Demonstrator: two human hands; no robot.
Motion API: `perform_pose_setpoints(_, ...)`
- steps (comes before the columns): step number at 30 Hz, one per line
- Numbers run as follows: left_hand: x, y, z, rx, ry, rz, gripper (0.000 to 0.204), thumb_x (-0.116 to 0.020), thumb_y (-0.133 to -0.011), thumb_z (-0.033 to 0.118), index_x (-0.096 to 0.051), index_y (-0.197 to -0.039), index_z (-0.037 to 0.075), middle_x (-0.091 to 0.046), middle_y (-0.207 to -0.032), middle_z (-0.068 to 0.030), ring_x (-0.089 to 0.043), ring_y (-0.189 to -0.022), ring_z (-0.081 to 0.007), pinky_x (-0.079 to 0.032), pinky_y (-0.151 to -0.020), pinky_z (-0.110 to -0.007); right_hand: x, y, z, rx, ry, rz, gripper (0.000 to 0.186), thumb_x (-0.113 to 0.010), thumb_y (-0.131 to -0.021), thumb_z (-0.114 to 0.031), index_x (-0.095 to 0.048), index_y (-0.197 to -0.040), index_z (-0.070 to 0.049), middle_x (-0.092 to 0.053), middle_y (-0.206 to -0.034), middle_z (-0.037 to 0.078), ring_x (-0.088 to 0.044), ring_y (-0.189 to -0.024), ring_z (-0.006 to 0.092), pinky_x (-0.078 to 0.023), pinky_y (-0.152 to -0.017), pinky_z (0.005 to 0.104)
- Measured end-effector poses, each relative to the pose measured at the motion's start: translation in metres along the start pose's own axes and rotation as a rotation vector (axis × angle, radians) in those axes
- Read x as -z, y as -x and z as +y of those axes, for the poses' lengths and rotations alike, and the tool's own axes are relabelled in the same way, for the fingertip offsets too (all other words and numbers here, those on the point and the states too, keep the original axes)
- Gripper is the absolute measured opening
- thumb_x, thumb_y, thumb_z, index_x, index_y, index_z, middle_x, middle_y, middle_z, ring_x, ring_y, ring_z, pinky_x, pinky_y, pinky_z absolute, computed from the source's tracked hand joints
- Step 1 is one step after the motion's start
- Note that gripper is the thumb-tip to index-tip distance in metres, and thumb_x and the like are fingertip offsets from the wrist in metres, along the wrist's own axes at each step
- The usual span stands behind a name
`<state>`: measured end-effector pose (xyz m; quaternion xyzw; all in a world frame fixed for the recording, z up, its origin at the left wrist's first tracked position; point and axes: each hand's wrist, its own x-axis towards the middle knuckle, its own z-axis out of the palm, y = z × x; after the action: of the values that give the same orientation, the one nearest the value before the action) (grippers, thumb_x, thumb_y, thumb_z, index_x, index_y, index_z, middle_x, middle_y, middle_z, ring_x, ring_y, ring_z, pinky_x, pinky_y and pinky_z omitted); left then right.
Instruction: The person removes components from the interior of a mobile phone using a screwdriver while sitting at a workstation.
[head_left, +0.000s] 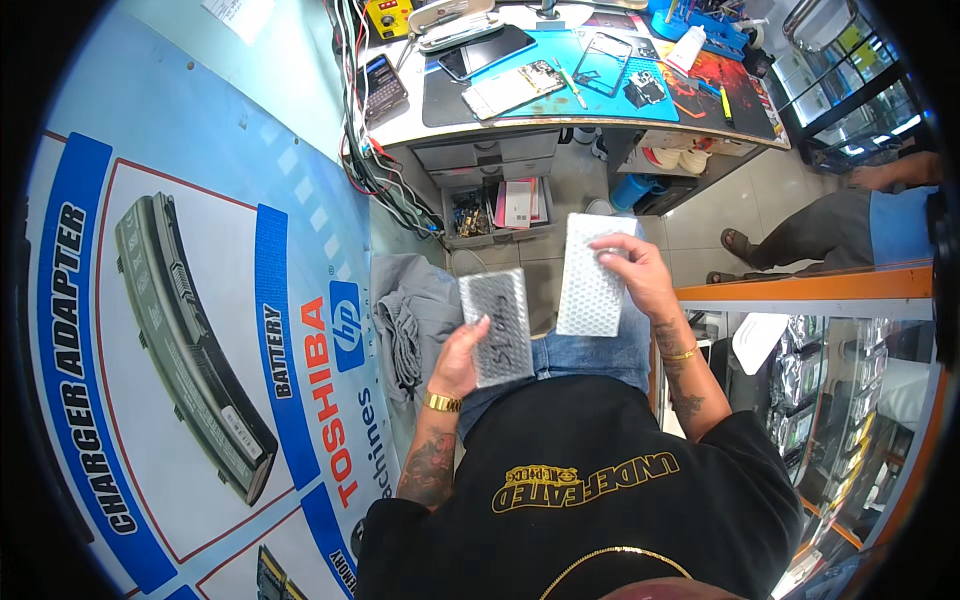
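Over my lap, my left hand [458, 362] grips a flat dark rectangular package in bubble wrap [503, 325], with the thumb across its left edge. What lies inside the wrap is too obscured to name. A little higher and to the right, my right hand [640, 270] pinches a flat white bubble-wrapped package [588, 292] by its upper right side. The two packages are held apart, both roughly upright with their broad faces showing. My jeans [570, 358] are just beneath them.
A workbench ahead carries a blue mat [645, 100], an opened phone [513, 88] and a screwdriver [572, 84]. Below it, an open drawer [505, 238] holds boards and small boxes. Cables [352, 130] hang at left. A glass counter [810, 287] and another person's leg [800, 235] are right.
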<state>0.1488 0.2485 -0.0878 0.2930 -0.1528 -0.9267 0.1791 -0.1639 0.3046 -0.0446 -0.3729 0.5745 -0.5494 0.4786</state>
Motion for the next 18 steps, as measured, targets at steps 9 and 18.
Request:
perform_pose_setpoints(9,-0.035,-0.049,0.001,-0.241,-0.171,0.090,0.035,-0.056,-0.098,0.011,-0.054,-0.131,-0.001,-0.063,-0.125,-0.0091,-0.062,-0.111,-0.0173,-0.048,-0.098,-0.033,-0.055,-0.008,0.040,-0.042,-0.298,0.000,0.088,-0.067,-0.083,0.007,-0.019,-0.156,-0.004,-0.058,-0.130,0.012,-0.059,-0.112,0.0157,-0.049,-0.096,0.0284)
perform_pose_setpoints(18,-0.028,-0.081,-0.040,-0.329,-0.361,0.261,0.036,-0.059,-0.094,0.008,-0.054,-0.128,-0.001,-0.064,-0.119,-0.0079,-0.062,-0.105,-0.0152,-0.051,-0.090,-0.032,-0.070,0.014,0.086,-0.335,-0.542,0.004,0.056,-0.058,-0.095,-0.005,-0.036,-0.147,-0.004,-0.059,-0.130,0.010,-0.061,-0.112,0.0169,-0.052,-0.090,0.0295)
